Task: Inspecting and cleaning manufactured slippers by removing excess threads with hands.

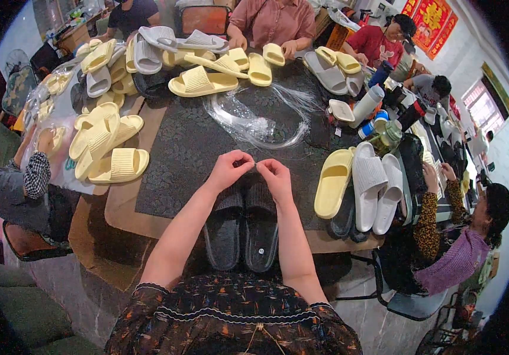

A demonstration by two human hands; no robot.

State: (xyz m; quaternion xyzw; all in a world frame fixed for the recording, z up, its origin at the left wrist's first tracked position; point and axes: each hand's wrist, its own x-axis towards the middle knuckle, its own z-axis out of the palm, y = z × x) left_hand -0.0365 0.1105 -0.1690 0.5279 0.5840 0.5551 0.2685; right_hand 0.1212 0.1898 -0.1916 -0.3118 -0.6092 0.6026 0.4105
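1. Location: the pair of dark grey slippers lies at the lower centre of the frame, on the near edge of the dark table mat, between the person's forearms.
2. Left hand: fingers curled, thumb and forefinger pinched on something thin and pale, too small to identify.
3. Right hand: same pinch, fingertips meeting those of the left hand just above the slippers' far ends. Neither hand touches the slippers.
4. Orientation: the two slippers lie side by side and touching, long axes running from the lower edge toward the upper frame, soles up by the look of it; the toe end cannot be told.
5. Handling, as a judgement: moulded foam, so light, soft, flexible, not fragile. The ribbed strap or the side edge at mid-length should give the surest hold.
6. Surroundings: clear plastic bags lie beyond the hands at centre; yellow slippers are heaped at left; a yellow slipper and white slippers lie at right.
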